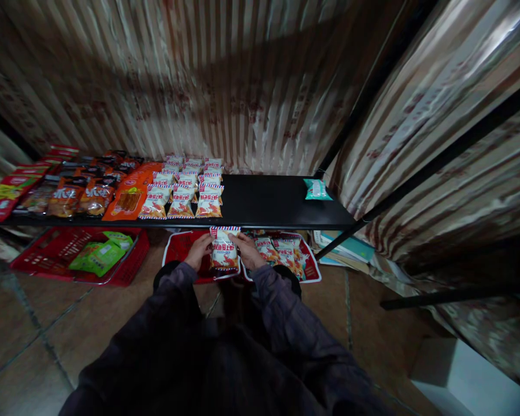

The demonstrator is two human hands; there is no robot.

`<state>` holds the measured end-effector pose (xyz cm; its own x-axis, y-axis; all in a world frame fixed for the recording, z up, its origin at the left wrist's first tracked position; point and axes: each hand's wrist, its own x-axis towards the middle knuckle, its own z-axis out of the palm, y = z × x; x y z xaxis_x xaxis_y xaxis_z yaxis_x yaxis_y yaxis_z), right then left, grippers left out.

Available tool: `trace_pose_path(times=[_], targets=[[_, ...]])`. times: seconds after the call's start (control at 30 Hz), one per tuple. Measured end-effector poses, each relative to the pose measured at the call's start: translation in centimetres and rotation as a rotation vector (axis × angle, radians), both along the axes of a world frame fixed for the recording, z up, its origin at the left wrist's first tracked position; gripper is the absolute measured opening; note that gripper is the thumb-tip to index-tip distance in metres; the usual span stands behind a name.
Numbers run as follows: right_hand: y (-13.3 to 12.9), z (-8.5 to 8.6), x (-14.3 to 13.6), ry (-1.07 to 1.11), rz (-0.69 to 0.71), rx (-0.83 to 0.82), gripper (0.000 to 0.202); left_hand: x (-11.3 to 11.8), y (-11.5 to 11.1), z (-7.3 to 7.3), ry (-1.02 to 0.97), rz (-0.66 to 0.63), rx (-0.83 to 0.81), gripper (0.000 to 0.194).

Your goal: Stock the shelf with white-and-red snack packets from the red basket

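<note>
Between my two hands is a white and orange snack bag (224, 249) with a striped top edge, held upright just in front of the shelf's front edge. My left hand (199, 252) grips its left side, and my right hand (248, 249) grips its right side near the top. Beneath the bag sits a red basket (177, 247) with a white rim. Matching snack bags (182, 202) stand in rows on the black shelf (264, 201), left of its middle. By my right hand, another red basket (314, 268) holds several colourful snack bags (286, 254).
A small teal packet (316, 189) lies at the shelf's right end. Orange packages (130, 193), dark snack bags (67, 195) and red bags (13, 190) fill the left end. Below, a red basket (132, 263) holds green packets (97, 255). A black post (416, 179) slants at right.
</note>
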<state>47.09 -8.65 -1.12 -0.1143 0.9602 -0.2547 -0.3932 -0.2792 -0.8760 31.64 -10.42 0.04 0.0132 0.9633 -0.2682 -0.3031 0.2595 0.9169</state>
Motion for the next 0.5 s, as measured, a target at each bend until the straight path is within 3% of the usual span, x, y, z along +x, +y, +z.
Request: trace_pose_path(times=[0.17, 0.33, 0.5], targets=[[-0.6, 1.8, 0.1, 0.010, 0.032, 0.033, 0.043, 0.6, 0.7, 2.4, -0.006, 0.098, 0.008, 0.033], [-2.1, 3.1, 0.7, 0.045, 0.111, 0.033, 0.041, 1.3, 1.2, 3.5, -0.059, 0.253, -0.009, 0.027], [-3.8, 3.3, 1.7, -0.006, 0.180, 0.031, 0.043, 1.3, 1.8, 4.6, -0.068, 0.382, 0.006, 0.023]])
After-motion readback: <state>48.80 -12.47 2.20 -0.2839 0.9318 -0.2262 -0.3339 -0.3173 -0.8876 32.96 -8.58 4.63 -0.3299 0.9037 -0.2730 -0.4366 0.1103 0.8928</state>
